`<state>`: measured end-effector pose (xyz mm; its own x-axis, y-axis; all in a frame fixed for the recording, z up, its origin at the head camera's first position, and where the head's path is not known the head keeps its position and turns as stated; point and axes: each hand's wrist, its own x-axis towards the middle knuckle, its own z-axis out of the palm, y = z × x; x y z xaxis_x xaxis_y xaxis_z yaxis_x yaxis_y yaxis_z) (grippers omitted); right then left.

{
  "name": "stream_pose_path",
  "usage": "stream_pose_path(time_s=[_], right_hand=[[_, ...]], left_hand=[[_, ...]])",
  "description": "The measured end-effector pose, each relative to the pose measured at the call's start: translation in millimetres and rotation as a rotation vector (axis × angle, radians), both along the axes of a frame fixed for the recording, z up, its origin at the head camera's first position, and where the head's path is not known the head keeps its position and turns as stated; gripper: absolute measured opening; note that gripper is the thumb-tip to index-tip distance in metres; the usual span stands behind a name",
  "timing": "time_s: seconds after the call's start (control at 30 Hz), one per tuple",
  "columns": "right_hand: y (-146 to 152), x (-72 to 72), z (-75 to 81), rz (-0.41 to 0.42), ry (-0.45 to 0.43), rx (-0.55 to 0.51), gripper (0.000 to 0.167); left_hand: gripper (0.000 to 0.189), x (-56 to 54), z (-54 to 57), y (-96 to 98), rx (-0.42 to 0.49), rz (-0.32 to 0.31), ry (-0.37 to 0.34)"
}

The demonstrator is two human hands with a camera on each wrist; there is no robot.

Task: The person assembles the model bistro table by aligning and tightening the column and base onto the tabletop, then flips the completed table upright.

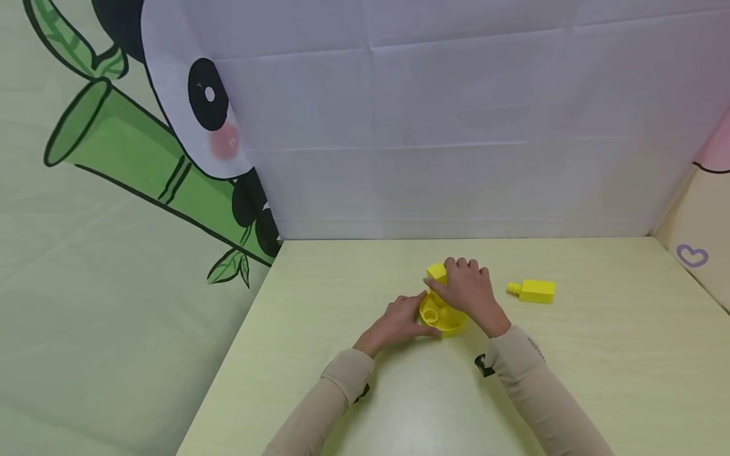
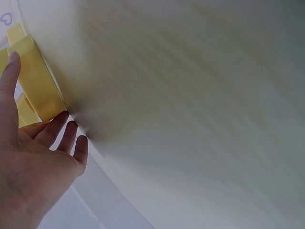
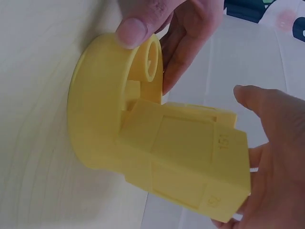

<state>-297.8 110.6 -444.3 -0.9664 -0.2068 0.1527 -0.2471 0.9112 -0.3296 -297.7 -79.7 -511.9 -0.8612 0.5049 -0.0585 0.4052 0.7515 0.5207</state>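
A round yellow base (image 1: 452,331) stands on the table, its rim and a ring-shaped socket (image 3: 152,59) showing in the right wrist view. My left hand (image 1: 401,321) grips its side, with the thumb at the near rim and fingers on the far side. Rectangular yellow blocks (image 3: 183,152) stick up out of the base, side by side and leaning. Over them is my right hand (image 1: 471,288), fingers curled round their upper ends; the contact is partly hidden. In the left wrist view the base's wall (image 2: 40,81) lies between thumb and fingers.
A yellow bottle-shaped block (image 1: 536,291) with a stepped neck lies on its side to the right of my right hand. The pale wooden table (image 1: 599,367) meets a white cloth wall (image 1: 456,158) at the back. A printed panda and bamboo cloth (image 1: 142,139) hangs on the left.
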Motion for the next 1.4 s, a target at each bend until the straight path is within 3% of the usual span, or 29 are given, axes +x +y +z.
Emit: stream_pose_path(time_s=[0.23,0.5,0.73,0.93,1.4], right_hand=[[8,-7.3,4.0,0.138,-0.004,-0.058,0.055],[16,-11.2,3.0,0.049,0.019,-0.077,0.056],[19,-8.6,2.6,0.049,0.024,-0.083,0.052],[22,-6.9,2.4,-0.009,0.022,-0.068,0.049],[27,-3.9,2.7,0.017,-0.014,-0.075,0.060]], left_hand=[[0.096,-2.6,1.3,5.1,0.003,0.007,0.006],[0.098,-3.8,2.7,9.2,0.005,0.019,0.001],[0.100,-2.2,2.8,7.8,-0.016,0.019,0.005],[0.100,-1.0,1.9,6.4,-0.007,0.016,0.003],[0.098,0.6,2.2,5.9,0.000,0.014,0.004]])
